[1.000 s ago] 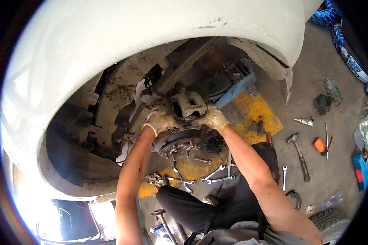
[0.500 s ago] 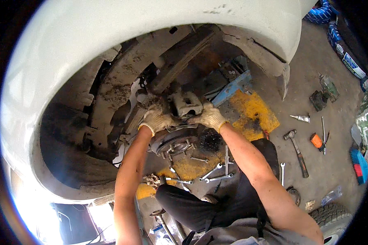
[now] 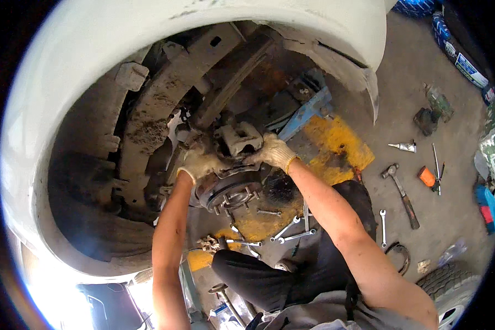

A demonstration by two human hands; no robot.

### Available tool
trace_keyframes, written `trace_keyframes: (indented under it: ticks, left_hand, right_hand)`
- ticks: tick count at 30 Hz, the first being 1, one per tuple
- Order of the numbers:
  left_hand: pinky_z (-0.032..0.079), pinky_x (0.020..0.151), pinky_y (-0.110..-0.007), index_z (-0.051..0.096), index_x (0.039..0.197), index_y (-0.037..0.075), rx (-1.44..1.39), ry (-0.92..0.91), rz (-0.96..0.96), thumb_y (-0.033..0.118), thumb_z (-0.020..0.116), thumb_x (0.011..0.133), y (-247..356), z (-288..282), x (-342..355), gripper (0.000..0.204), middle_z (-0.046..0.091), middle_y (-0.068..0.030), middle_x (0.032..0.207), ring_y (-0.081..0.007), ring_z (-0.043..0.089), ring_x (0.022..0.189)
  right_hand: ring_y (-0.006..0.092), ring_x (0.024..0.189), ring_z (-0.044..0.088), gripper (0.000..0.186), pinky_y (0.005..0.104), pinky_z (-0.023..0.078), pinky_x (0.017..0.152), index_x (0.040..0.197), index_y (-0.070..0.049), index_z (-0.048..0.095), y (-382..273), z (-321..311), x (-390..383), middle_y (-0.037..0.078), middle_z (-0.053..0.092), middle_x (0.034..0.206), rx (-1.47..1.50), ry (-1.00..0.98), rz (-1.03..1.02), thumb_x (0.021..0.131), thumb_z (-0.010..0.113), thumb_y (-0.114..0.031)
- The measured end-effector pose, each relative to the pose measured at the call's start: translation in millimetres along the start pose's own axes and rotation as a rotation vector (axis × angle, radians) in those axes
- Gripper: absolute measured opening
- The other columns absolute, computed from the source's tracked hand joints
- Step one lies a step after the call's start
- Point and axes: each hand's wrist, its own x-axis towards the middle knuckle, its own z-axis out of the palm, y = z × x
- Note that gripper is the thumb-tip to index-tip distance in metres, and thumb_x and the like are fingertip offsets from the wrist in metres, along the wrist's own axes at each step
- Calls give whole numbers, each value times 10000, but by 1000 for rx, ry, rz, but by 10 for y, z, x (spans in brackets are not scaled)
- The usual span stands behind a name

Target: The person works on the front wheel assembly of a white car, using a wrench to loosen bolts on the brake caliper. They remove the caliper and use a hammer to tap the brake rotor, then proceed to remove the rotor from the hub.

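Observation:
Inside the wheel well, a dirty brake caliper [image 3: 241, 141] sits at the upper edge of the brake disc [image 3: 212, 194]. My left hand [image 3: 202, 164], in a soiled knit glove, grips the caliper's left end. On the opposite end my right hand [image 3: 275, 152], gloved alike, has its fingers closed round the metal. Both sets of fingertips are partly hidden against the caliper and its bracket. Below my hands, the hub's bare wheel studs [image 3: 237, 199] point out toward me.
The white fender [image 3: 203, 16] arches overhead. A blue jack [image 3: 308, 115] stands behind the hub. Several wrenches [image 3: 297, 236] lie by my knees. A hammer [image 3: 401, 195], tube [image 3: 404, 147] and orange-handled tool [image 3: 427, 177] lie right, with a tire [image 3: 448, 286] lower right.
My view has shifted slightly, so the wheel well sits further left and up in the picture. Both hands keep hold of the caliper, which stays over the disc.

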Motion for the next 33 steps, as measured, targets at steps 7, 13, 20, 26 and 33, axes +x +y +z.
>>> trace_keyframes:
  ticks: [7, 13, 20, 26, 33]
  left_hand:
    - [364, 934, -289, 506, 1172, 28, -631, 358, -138, 248, 489, 845, 205, -233, 130, 395, 510, -122, 1202, -226, 495, 1072]
    - [375, 880, -283, 549, 1096, 2, -1362, 346, -236, 230, 514, 821, 25, -109, 240, 359, 556, -88, 1084, -166, 499, 999]
    - [392, 865, -285, 551, 1097, 7, -1543, 411, -178, 176, 527, 815, 204, -257, 138, 329, 574, -81, 1064, -173, 521, 958]
    - [427, 819, -294, 565, 1082, 45, -984, 527, -174, 121, 530, 790, 90, -118, 182, 304, 580, -94, 1055, -203, 539, 957]
    - [409, 862, -345, 538, 1152, 128, 118, 514, -95, 80, 435, 817, 170, -170, 140, 353, 560, -75, 1144, -274, 524, 1030]
  right_hand:
    - [386, 989, 502, 809, 384, 426, 841, 1012, 32, 562, 158, 69, 119, 229, 516, 1098, -10, 110, -65, 536, 668, -613]
    - [351, 890, 546, 485, 400, 452, 773, 976, -243, 620, 327, 209, 394, 187, 549, 895, -259, 276, -379, 654, 582, -603]
    - [346, 859, 573, 547, 402, 460, 765, 910, -133, 650, -120, -169, 116, 199, 593, 864, -26, 223, -116, 626, 616, -599]
    - [353, 862, 581, 668, 391, 457, 787, 841, 40, 626, -67, -28, 72, 240, 603, 872, -12, 296, -10, 573, 666, -571]
    - [358, 839, 584, 648, 393, 466, 756, 783, 33, 629, 6, 45, 80, 238, 605, 837, 23, 312, -59, 565, 677, -576]
